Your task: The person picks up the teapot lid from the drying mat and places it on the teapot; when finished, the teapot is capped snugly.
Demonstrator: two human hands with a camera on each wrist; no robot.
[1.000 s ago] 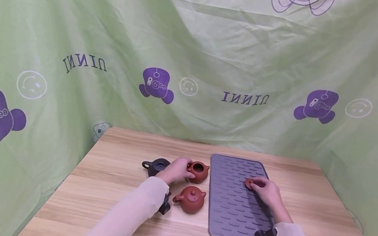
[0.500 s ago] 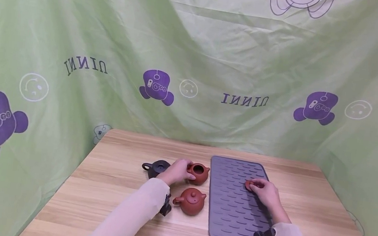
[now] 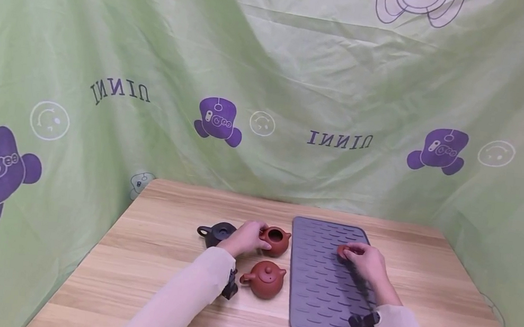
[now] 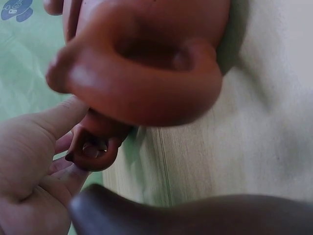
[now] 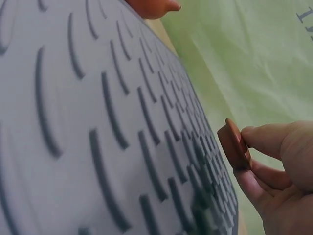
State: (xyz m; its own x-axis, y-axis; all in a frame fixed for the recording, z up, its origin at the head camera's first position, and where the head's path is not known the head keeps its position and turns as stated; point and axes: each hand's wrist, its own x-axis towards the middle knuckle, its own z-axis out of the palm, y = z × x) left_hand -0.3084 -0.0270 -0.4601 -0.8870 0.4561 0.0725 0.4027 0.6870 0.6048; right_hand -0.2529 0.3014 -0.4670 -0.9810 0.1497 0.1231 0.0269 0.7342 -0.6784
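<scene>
In the head view, a small reddish-brown teapot (image 3: 278, 246) stands with its round mouth uncovered. My left hand (image 3: 246, 237) holds it from the left, thumb and fingers on its handle side; the left wrist view shows its handle (image 4: 100, 164) between them. Over the grey mat, my right hand (image 3: 370, 261) pinches a small round teapot lid (image 5: 234, 144) between thumb and fingers, tilted on edge in the right wrist view. A second red teapot (image 3: 266, 281), lid on, sits nearer me; its large loop handle (image 4: 146, 98) fills the top of the left wrist view.
A black teapot (image 3: 216, 233) stands just left of my left hand, partly hidden by it. The grey ridged mat (image 3: 315, 297) lies right of the teapots on the wooden table (image 3: 160, 217). Green printed cloth (image 3: 280, 176) hangs behind the table and at both sides.
My right hand has shifted slightly left and away from me with the lid. The left hand and the teapots stay in place; the head view has tilted a little.
</scene>
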